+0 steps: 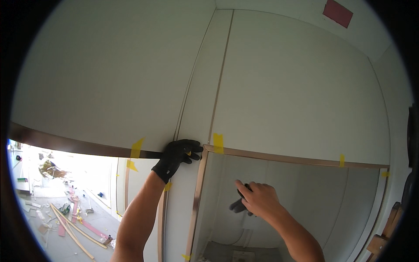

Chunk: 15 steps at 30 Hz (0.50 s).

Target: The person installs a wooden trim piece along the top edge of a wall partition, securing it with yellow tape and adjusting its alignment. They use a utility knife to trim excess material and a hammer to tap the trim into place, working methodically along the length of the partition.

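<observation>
My left hand, in a black glove, is raised to the wall by the upper left corner of a bronze-coloured frame trim. Its fingers point right, slightly bent and apart, the tips at the trim corner; nothing shows in its grasp. My right hand is bare and held in front of the framed opening, below the top trim. Its fingers are closed round what looks like a crumpled dark glove, partly hidden by the hand. Yellow tape sticks across the top trim, right of my left hand.
Pale wall panels with narrow vertical seams rise above. A second bronze trim runs left, with yellow tape on it. Long strips and scattered scraps lie on the floor at lower left. A brown wooden object stands at right.
</observation>
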Each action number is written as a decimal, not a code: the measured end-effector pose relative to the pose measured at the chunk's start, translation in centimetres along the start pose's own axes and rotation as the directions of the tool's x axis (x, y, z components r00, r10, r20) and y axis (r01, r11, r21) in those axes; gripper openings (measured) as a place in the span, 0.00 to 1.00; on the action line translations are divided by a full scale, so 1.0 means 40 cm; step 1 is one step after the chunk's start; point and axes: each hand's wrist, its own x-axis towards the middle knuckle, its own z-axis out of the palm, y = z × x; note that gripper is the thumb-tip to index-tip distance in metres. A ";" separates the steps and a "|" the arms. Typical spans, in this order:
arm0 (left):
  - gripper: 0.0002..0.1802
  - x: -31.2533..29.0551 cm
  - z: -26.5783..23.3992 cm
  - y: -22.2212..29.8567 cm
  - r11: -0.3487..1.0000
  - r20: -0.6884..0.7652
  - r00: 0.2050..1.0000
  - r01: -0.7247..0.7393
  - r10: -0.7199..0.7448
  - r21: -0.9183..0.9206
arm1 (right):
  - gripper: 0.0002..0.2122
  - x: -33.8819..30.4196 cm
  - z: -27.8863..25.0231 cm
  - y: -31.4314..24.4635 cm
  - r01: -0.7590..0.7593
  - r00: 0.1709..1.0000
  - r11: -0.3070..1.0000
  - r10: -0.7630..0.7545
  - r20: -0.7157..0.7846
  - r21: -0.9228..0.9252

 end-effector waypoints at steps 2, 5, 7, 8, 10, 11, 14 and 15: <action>0.17 -0.005 0.005 0.002 0.999 0.019 0.999 -0.035 0.035 -0.015 | 0.28 -0.051 -0.019 0.011 -0.020 0.999 1.000 0.020 -0.045 0.016; 0.17 -0.004 0.010 0.001 0.999 -0.006 0.999 -0.036 0.036 -0.025 | 0.29 -0.107 -0.041 0.024 -0.080 0.996 0.997 0.080 -0.028 -0.001; 0.17 -0.005 0.014 0.005 0.999 -0.029 0.999 -0.021 0.020 -0.038 | 0.29 -0.130 -0.067 0.028 -0.112 0.993 0.994 0.113 -0.022 0.011; 0.17 -0.006 0.016 0.005 0.999 -0.041 0.999 -0.014 0.012 -0.044 | 0.28 -0.140 -0.074 0.032 -0.128 0.992 0.992 0.129 -0.019 0.017; 0.17 0.003 0.011 -0.007 0.998 -0.036 0.999 -0.003 0.000 -0.063 | 0.27 -0.161 -0.076 0.044 -0.147 0.988 0.989 0.147 -0.043 0.013; 0.17 0.005 0.009 -0.012 0.997 -0.032 0.999 0.003 -0.006 -0.074 | 0.27 -0.170 -0.078 0.048 -0.157 0.986 0.988 0.157 -0.054 0.009; 0.15 0.001 0.010 -0.011 0.997 -0.048 0.999 -0.005 0.001 -0.073 | 0.26 -0.182 -0.082 0.054 -0.169 0.978 0.985 0.172 -0.116 0.032; 0.16 0.000 0.012 -0.009 0.997 -0.071 0.997 0.013 -0.018 -0.073 | 0.26 -0.185 -0.081 0.056 -0.170 0.977 0.985 0.174 -0.122 0.036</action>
